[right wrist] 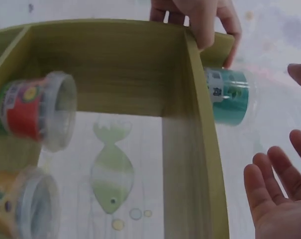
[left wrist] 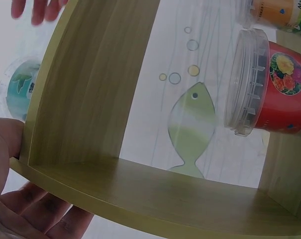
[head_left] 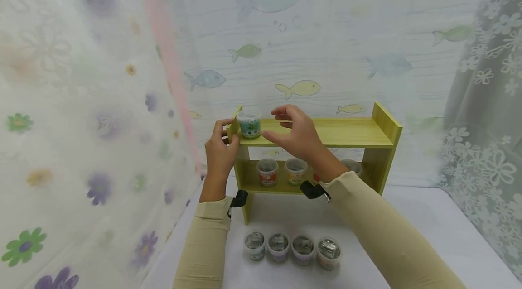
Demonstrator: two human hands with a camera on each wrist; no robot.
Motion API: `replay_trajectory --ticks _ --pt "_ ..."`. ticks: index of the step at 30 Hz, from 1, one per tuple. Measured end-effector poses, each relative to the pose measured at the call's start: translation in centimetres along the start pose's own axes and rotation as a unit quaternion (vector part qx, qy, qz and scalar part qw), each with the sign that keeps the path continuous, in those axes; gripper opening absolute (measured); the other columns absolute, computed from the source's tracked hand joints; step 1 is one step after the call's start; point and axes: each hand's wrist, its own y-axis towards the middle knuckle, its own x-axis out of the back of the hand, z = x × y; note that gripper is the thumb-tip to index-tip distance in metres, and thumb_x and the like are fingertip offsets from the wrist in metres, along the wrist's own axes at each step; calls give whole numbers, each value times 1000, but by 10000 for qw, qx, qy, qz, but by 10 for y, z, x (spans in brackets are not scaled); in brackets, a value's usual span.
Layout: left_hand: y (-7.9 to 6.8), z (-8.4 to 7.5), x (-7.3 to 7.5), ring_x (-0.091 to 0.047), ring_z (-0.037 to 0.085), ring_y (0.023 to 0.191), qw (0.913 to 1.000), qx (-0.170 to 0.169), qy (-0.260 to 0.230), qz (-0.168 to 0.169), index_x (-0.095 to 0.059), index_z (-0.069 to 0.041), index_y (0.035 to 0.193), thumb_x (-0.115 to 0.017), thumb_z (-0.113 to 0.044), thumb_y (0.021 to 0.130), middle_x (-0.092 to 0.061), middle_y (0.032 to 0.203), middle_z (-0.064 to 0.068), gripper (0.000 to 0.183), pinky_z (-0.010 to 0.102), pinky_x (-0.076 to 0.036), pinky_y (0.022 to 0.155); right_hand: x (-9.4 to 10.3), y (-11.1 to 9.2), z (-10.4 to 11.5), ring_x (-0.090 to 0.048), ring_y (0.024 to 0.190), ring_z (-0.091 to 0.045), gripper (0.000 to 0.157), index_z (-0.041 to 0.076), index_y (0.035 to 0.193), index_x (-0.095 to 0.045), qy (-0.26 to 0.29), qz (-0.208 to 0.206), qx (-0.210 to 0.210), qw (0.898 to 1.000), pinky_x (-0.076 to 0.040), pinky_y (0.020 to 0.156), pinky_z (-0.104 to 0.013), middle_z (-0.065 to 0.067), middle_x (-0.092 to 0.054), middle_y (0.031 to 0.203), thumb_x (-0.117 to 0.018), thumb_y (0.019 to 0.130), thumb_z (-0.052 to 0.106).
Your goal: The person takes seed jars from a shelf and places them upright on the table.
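A clear plastic tub with a teal-green label (head_left: 250,127) stands upright at the left end of the top board of a yellow-green wooden shelf (head_left: 346,131). My left hand (head_left: 220,149) grips the shelf's left top corner, thumb at the front and fingers around the outer side. To the right of the teal tub, my right hand (head_left: 301,134) is held with fingers spread and a gap between it and the tub. In the right wrist view the right hand (right wrist: 279,199) shows an empty palm beside the teal tub (right wrist: 235,99).
On the lower board stand a red-labelled tub (head_left: 267,175), a yellow-labelled tub (head_left: 296,175) and others partly behind my right arm. Several tubs (head_left: 278,248) form a row on the white table before the shelf. Patterned curtains (head_left: 261,53) hang behind and at the sides.
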Motion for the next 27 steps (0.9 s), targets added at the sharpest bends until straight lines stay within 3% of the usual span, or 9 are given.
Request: replay_trajectory --ticks 5,11,19,27 --pt "2 -1 -1 -78 34 96 10000 -27 -40 37 -59 -31 136 -61 -17 98 -74 115 17 40 47 -64 75 -10 24 0 -58 130 -19 61 16 136 -57 483 109 -604 9969 -49 112 -40 0 -59 139 -83 87 39" --pt "1 -2 -1 -78 34 96 9999 -47 -77 53 -59 -31 136 -60 -17 98 -74 115 16 40 47 -64 74 -28 40 -3 -55 138 -23 70 19 145 -53 744 329 -934 9923 -47 114 -41 -1 -55 149 -81 87 46" --pt "1 -1 -2 -78 35 96 9998 -119 -139 70 -59 -30 136 -60 -17 98 -75 114 17 39 47 -64 76 -34 39 -9 -53 142 -26 85 30 159 -41 725 800 -1325 9853 -52 107 -45 -3 -44 161 -78 87 56" --pt "0 0 -1 -78 35 94 9999 -98 -109 19 -59 -29 135 -61 -15 97 -75 114 17 40 47 -64 75 -34 37 -13 -62 131 -20 72 28 152 -51 602 865 -1335 9854 -55 103 -43 -1 -57 150 -76 89 53"
